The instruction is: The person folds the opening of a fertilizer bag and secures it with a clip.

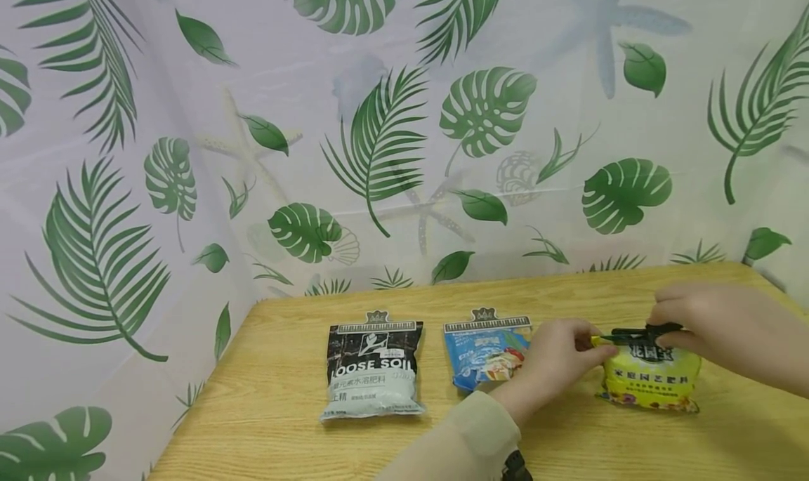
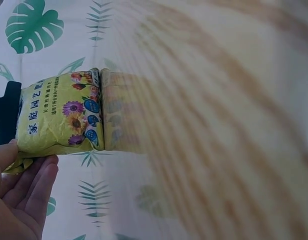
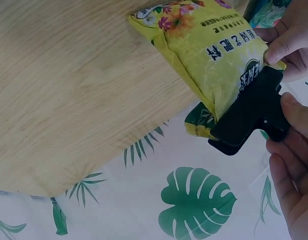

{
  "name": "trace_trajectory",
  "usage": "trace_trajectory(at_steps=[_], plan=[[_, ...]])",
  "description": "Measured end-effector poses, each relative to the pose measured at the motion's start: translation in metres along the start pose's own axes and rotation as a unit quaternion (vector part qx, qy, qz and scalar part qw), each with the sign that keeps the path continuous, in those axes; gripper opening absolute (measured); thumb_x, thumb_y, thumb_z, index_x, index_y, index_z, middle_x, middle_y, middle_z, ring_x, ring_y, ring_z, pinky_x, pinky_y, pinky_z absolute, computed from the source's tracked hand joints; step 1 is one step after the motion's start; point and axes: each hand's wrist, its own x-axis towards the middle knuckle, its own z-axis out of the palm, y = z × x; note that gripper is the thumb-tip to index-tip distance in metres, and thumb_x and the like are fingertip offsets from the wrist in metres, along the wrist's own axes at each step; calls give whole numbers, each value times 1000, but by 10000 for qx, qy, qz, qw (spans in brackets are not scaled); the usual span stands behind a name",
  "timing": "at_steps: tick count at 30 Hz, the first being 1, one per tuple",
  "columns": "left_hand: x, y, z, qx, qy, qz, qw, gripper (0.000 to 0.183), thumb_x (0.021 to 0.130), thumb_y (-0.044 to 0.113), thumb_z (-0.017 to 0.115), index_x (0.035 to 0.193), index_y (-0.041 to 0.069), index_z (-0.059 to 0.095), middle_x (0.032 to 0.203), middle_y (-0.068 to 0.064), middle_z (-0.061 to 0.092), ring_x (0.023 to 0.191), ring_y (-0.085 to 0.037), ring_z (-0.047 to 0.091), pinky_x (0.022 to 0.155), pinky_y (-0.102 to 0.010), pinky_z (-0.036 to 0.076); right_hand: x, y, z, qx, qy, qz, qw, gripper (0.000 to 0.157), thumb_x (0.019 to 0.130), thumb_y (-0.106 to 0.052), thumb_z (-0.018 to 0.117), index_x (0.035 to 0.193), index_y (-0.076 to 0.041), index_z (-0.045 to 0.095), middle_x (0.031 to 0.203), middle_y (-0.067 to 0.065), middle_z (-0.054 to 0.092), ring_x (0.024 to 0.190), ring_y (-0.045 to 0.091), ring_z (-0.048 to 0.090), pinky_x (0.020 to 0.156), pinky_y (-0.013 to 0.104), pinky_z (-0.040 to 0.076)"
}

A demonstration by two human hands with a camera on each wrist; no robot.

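A plump yellow fertilizer bag [image 1: 651, 381] with printed flowers stands at the right of the table. A wide black clip [image 3: 251, 110] sits across its folded top edge. My right hand [image 1: 701, 323] holds that clip by its handles, thumb on one side and fingers on the other. At the bag's top left corner, my left hand [image 1: 556, 358] pinches the yellow film between thumb and fingers. In the right wrist view a green and yellow flap [image 3: 200, 120] of the bag pokes out past one end of the clip.
Left of the yellow bag lies a blue bag [image 1: 470, 361], partly behind my left hand, with a patterned clip [image 1: 487, 323] along its top. Further left is a black and white LOOSE SOIL bag [image 1: 373, 372] with a similar clip [image 1: 377, 326]. Leaf-printed cloth backs the wooden table [image 1: 265, 397].
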Motion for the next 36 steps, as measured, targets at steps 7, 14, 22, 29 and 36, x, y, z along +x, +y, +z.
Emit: trace_trajectory(at_steps=[7, 14, 22, 29, 36], plan=[[0, 0, -1, 96, 41, 113, 9999, 11, 98, 32, 80, 101, 22, 82, 84, 16, 73, 69, 9, 54, 62, -11, 47, 7, 4, -4, 320, -791, 471, 9952, 31, 67, -21, 99, 74, -28, 70, 74, -21, 55, 63, -7, 48, 55, 22, 48], [-1, 0, -2, 93, 31, 176, 9998, 15, 97, 32, 81, 107, 21, 83, 91, 15, 77, 71, 10, 57, 64, -9, 48, 14, 7, -5, 636, -1207, 681, 9883, 26, 73, -25, 96, 77, -29, 71, 76, -22, 58, 66, -8, 45, 57, 21, 47], [0, 1, -3, 84, 32, 168, 9998, 18, 95, 32, 82, 107, 19, 83, 95, 13, 79, 73, 11, 59, 64, -7, 48, 18, 12, 1, 904, -1322, 710, 9845, 32, 76, -24, 95, 73, -31, 64, 72, -21, 50, 64, -7, 35, 56, 20, 36], [2, 3, -1, 167, 136, 158, 9996, 12, 95, 31, 83, 97, 19, 82, 84, 14, 77, 66, 11, 54, 60, -7, 45, 20, 16, 1, 1211, -1468, 828, 9782, 25, 79, -24, 93, 77, -30, 69, 74, -22, 56, 64, -8, 40, 57, 20, 42], [1, 4, 0, 77, 137, 43, 9999, 13, 95, 31, 83, 97, 18, 83, 84, 12, 77, 66, 9, 56, 59, -10, 45, 22, 18, 3, 1439, -1448, 843, 9753, 24, 79, -22, 93, 80, -32, 72, 77, -24, 58, 66, -10, 43, 59, 19, 45]])
